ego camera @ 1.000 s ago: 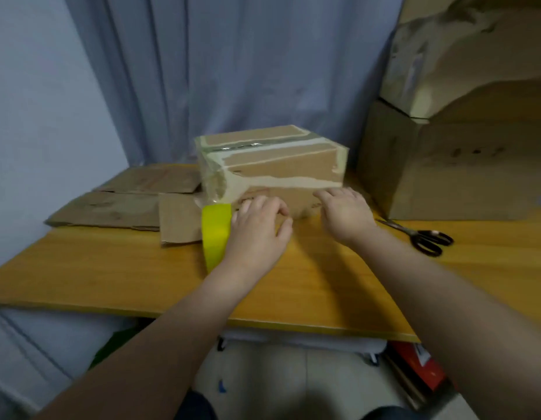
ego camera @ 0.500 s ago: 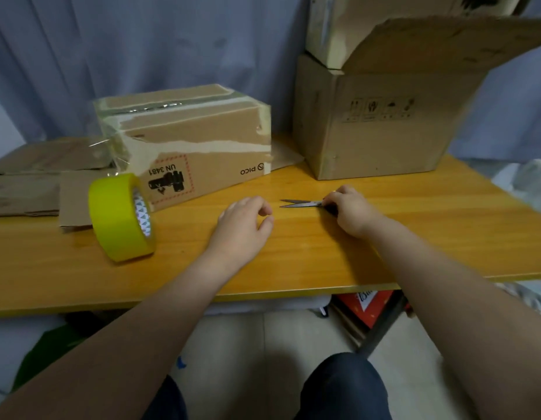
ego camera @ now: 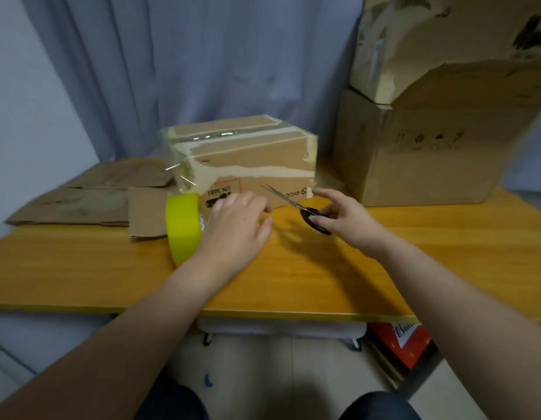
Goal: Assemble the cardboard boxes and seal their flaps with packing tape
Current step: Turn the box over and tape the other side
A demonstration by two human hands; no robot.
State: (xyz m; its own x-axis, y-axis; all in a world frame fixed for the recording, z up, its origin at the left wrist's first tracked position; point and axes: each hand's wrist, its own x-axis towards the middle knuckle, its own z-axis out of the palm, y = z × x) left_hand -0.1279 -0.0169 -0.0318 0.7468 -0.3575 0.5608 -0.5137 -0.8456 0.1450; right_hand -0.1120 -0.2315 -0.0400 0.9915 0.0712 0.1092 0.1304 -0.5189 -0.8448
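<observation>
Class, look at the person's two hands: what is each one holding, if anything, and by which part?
The right hand holds the scissors by their black handles, blades pointing away. The left hand holds nothing; it hovers beside the yellow tape roll.

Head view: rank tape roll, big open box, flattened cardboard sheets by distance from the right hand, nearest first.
From the right hand, which holds the scissors:
1. Big open box, back right on the table.
2. Tape roll, to its left, beside the left hand.
3. Flattened cardboard sheets, far left.

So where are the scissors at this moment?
In the head view, the scissors are in the right hand, held above the table, blades pointing at the front of the taped box.
</observation>
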